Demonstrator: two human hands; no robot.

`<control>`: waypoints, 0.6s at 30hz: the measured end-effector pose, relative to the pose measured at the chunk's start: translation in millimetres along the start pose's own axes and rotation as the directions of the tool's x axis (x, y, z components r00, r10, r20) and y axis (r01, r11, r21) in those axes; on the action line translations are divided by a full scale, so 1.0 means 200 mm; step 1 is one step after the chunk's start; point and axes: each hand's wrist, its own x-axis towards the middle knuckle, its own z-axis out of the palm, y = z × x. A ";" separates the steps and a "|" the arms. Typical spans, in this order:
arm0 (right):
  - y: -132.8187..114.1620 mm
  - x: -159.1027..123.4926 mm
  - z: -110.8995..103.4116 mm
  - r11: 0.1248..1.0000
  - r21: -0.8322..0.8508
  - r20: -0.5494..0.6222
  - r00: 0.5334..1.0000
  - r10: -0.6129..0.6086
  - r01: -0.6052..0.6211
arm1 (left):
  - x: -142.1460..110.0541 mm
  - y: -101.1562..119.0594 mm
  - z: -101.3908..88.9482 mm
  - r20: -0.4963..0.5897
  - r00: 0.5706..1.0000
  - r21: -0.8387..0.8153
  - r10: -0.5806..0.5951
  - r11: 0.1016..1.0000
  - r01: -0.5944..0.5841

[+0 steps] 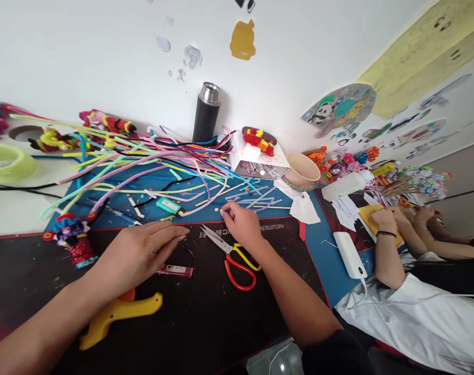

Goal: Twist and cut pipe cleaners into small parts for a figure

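My left hand (139, 250) hovers over the black mat (206, 333) with fingers and thumb brought together; whatever they hold, if anything, is too small to make out. Below its fingertips lies a small pink-labelled packet (177, 270). My right hand (242, 224) is curled in a pinch near a tiny beige bit (216, 210), its contents hidden. Scissors (225, 247) with one red and one yellow handle lie with blades slightly apart, beside and partly beneath my right hand. A yellow-handled tool (122, 315) rests under my left forearm. Left of that hand stands a fuzzy pipe-cleaner figure (75, 239).
Many coloured pipe cleaners (154, 156) spread across the back. Behind them stand a black thermos (206, 114), a white box (256, 156) and a beige bowl (302, 171). A green box (169, 205), torn paper (305, 208) and a white power bank (350, 255) lie around. Another person's arms (389, 239) are at right.
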 end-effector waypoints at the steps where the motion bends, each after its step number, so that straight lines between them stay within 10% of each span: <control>1: 0.00 0.00 0.00 1.000 0.008 0.000 1.000 -0.003 0.003 | 0.00 0.00 0.00 -0.001 1.000 -0.006 -0.010 1.000 0.010; 18: 0.00 -0.02 0.00 1.000 0.020 -0.015 1.000 -0.005 0.005 | 0.00 0.03 -0.03 -0.008 1.000 -0.003 -0.008 1.000 0.008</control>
